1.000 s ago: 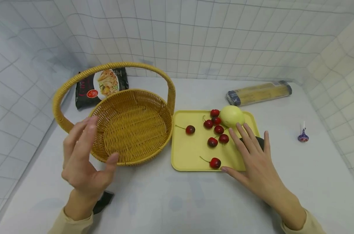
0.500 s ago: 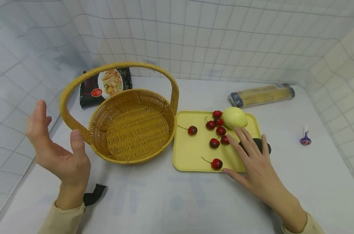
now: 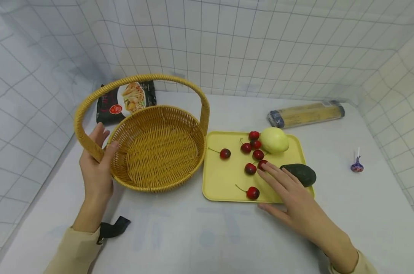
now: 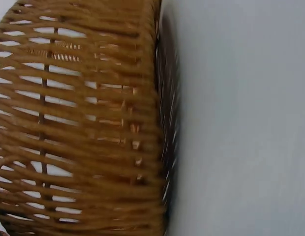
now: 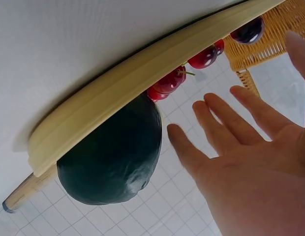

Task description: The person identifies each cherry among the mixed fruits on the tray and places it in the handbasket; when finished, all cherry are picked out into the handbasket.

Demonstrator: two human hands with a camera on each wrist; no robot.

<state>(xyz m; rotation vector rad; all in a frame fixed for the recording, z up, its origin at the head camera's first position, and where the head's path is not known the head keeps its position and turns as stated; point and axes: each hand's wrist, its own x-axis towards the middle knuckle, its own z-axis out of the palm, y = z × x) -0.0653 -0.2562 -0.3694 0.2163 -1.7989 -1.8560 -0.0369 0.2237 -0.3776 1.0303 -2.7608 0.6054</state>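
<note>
A round wicker basket (image 3: 160,152) with a tall arched handle stands left of centre. My left hand (image 3: 96,171) is at the handle's left base, with the thumb on the inner side and the other fingers on the outer side, holding it there. The left wrist view shows the basket's woven wall (image 4: 74,123) up close; the hand is hidden there. My right hand (image 3: 292,201) hovers with straight, spread fingers over the near right edge of the yellow tray (image 3: 217,179). Close to its fingers lie an avocado (image 3: 300,174) and dark red cherries (image 3: 252,193); in the right wrist view the fingers (image 5: 184,145) hold nothing.
A pale yellow lemon-like fruit (image 3: 274,140) lies at the tray's far right. Behind are a black noodle packet (image 3: 124,101) and a pack of dry pasta (image 3: 308,113). A lollipop (image 3: 357,166) lies to the right, a black strap-like piece (image 3: 116,227) by the left wrist.
My left hand swung out to the left, then came in to the basket's handle. The right hand's fingers drew back slightly over the tray, showing more of the avocado.
</note>
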